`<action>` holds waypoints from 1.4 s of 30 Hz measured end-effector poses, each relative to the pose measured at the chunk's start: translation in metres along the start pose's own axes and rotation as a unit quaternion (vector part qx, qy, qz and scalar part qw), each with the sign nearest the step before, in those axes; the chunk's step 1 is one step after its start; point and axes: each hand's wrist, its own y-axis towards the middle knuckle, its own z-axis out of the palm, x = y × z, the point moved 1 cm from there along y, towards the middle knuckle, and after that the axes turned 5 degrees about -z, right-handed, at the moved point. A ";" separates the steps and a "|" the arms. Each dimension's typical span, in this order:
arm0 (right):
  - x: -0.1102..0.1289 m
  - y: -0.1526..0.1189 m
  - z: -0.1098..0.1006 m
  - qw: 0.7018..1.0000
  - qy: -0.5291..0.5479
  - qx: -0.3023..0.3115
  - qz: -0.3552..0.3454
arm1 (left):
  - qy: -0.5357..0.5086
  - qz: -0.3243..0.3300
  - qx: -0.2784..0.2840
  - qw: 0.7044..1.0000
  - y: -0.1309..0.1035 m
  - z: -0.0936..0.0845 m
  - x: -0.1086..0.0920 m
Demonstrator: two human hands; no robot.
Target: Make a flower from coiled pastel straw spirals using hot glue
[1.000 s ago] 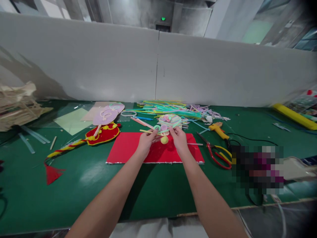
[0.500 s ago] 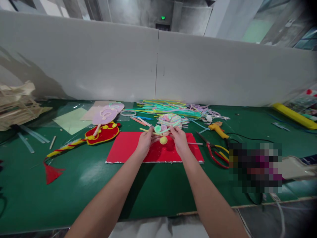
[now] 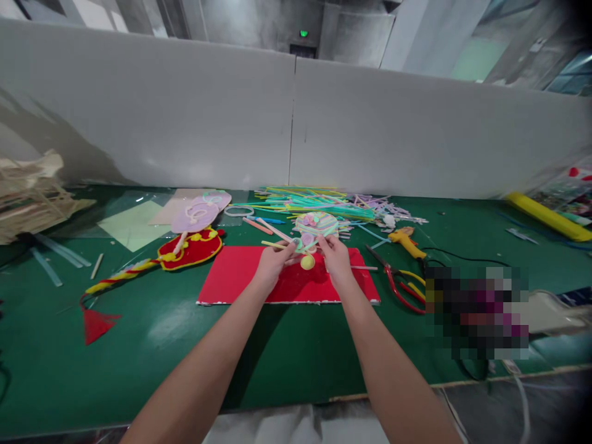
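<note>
Over a red board [image 3: 231, 274] I hold a small cluster of coiled chenille stems in both hands. A yellow coil [image 3: 308, 263] hangs at the bottom, with a lilac coil [image 3: 307, 239] above it and a mint-green one partly covered by fingers. My left hand [image 3: 274, 264] is closed on the cluster's left side, its thumb at the mint coil. From the right side, my right hand [image 3: 337, 259] pinches the cluster's edge near the lilac coil. Just behind the hands lies a round striped pastel piece [image 3: 324, 223] with a pink flower.
Loose chenille stems [image 3: 314, 203] are piled at the back. Red-handled scissors [image 3: 398, 290] and a yellow glue gun [image 3: 407, 242] lie right of the board. To the left are a red-and-yellow fan [image 3: 192, 250] with a tassel, a lilac fan-shaped piece [image 3: 197, 216] and green paper [image 3: 134, 226].
My left thumb and fingers have shifted right onto the mint coil, covering more of it. The yellow coil has moved slightly right. My right hand stays nearly in place.
</note>
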 end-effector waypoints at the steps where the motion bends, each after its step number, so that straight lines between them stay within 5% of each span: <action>1: 0.000 0.000 0.000 1.000 0.003 0.000 0.003 | 0.003 0.002 0.002 1.000 0.000 0.000 0.000; 16: 0.001 -0.002 0.005 0.994 0.076 -0.014 0.075 | 0.034 0.022 0.008 0.999 0.003 -0.003 0.005; 42: 0.003 -0.002 0.003 0.996 0.062 0.008 0.056 | 0.066 0.003 0.049 0.997 -0.003 0.000 0.005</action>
